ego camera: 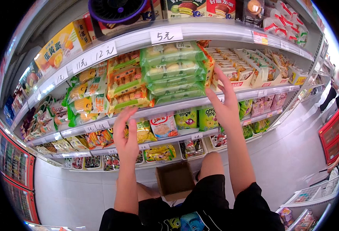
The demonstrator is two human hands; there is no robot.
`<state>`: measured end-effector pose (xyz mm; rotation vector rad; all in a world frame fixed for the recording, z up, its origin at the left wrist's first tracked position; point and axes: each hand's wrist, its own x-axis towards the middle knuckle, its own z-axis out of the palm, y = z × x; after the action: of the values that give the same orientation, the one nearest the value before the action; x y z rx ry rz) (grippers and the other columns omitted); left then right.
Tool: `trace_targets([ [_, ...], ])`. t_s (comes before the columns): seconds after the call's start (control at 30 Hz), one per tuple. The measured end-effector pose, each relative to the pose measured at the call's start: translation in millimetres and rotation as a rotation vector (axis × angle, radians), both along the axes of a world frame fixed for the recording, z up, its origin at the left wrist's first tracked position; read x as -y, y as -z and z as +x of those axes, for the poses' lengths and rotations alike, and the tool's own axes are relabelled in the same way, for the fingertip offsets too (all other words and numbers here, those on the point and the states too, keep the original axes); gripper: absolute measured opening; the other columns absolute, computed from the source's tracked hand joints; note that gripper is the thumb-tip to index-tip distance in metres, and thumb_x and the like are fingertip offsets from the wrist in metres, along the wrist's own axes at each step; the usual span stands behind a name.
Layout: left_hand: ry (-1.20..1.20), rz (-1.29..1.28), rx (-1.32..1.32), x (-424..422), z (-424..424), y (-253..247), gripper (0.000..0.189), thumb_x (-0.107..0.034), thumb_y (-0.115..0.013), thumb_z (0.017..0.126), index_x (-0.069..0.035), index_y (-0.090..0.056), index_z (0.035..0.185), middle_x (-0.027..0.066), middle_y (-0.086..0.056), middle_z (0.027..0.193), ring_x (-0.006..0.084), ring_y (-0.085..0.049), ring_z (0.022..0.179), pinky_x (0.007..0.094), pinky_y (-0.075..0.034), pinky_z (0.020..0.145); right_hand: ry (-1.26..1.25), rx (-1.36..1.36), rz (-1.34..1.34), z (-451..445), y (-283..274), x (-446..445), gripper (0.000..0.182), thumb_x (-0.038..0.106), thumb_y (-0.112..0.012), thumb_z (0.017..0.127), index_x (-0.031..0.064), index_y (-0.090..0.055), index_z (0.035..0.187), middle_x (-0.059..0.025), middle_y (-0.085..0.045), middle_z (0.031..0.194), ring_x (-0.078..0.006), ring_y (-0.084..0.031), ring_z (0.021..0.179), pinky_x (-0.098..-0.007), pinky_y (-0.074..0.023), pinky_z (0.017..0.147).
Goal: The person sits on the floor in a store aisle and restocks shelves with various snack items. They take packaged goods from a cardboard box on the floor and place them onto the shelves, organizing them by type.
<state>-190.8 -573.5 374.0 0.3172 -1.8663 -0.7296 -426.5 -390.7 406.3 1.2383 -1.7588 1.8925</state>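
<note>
A stack of green plastic-wrapped pastry packs (173,70) fills the middle of the shelf before me. At its right end, my right hand (225,99) has its thumb and fingers apart, close to the green packs and an upright orange packet (209,68). Whether its fingertips touch them I cannot tell. My left hand (126,132) is lower, in front of the shelf edge, with its fingers spread and nothing in them. Behind it are stacked orange-and-green biscuit packs (126,83). To their left lie corn-printed snack bags (85,95).
Above runs a shelf lip (212,30) with handwritten price cards. Boxed wrapped snacks (230,65) stand to the right. Snack bags (186,118) line the shelf beneath. On the floor between my legs is an open cardboard box (175,180). Other people (332,89) are at the far right.
</note>
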Motion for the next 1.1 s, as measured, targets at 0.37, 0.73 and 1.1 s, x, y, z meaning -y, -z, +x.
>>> trace_targets([
  [0.37, 0.162, 0.083, -0.030, 18, -98, -75, 0.061, -0.023, -0.061, 0.100, -0.005, -0.035, 0.153, 0.0206, -0.050, 0.146, 0.0326, -0.045, 0.138, 0.0407, -0.036, 0.112, 0.008, -0.108, 0.017, -40, -33, 56, 0.065, 0.022, -0.073, 0.088, 0.0053, -0.046, 0.145, -0.0211, -0.056, 0.138, -0.0398, -0.050, 0.128, -0.0446, -0.0353, 0.112],
  [0.73, 0.089, 0.198, -0.180, -14, -91, -51, 0.053, -0.017, -0.066, 0.097, -0.003, -0.044, 0.143, 0.0124, -0.047, 0.140, 0.0219, -0.050, 0.125, 0.0370, -0.043, 0.103, 0.156, -0.245, -0.095, -3, -14, 49, 0.062, 0.020, -0.077, 0.085, 0.0055, -0.052, 0.139, -0.0168, -0.060, 0.131, -0.0338, -0.054, 0.123, -0.0457, -0.0380, 0.107],
  [1.1, 0.452, 0.664, -0.290, -87, 22, 1, 0.084, -0.030, -0.073, 0.091, -0.004, -0.025, 0.154, 0.0192, -0.050, 0.142, 0.0338, -0.050, 0.132, 0.0462, -0.039, 0.112, -0.470, 0.228, -0.261, 113, 67, -30, 0.071, 0.008, -0.079, 0.083, 0.0031, -0.031, 0.135, -0.0253, -0.043, 0.139, -0.0332, -0.051, 0.128, -0.0420, -0.0440, 0.105],
])
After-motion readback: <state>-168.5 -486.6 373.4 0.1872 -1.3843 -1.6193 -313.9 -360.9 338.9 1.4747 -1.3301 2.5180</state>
